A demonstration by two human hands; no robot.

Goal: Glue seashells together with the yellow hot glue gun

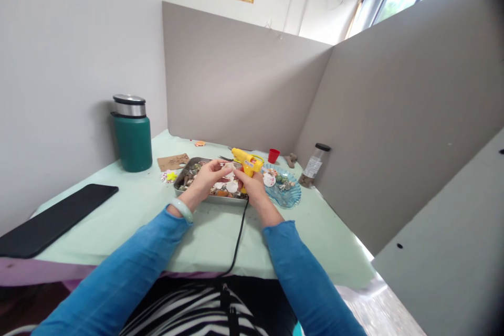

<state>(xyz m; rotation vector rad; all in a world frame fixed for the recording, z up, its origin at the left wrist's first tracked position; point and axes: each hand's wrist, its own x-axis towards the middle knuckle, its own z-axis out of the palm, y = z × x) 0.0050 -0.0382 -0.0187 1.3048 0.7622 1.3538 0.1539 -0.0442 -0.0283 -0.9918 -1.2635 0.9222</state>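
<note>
My right hand (254, 184) is closed around a yellow hot glue gun (248, 160), its nozzle facing up and left. A black cord (239, 239) runs from it down over the table's front edge. My left hand (207, 176) pinches a small whitish piece (229, 169), which looks like a shell, close to the right fingertips. Both hands are above a metal tray (214, 200) of mixed shells and pebbles. Flat white shells (231, 187) lie on top in it. The left fingertips partly hide the pinched piece.
On the right stand a blue scalloped plate (294, 198) of shells, a red cup (273, 156) and a leaning clear jar (314, 166). To the left are a green flask (133, 139), a black flat pad (59, 218) and brown card (170, 161). Grey partitions (244, 79) enclose the table.
</note>
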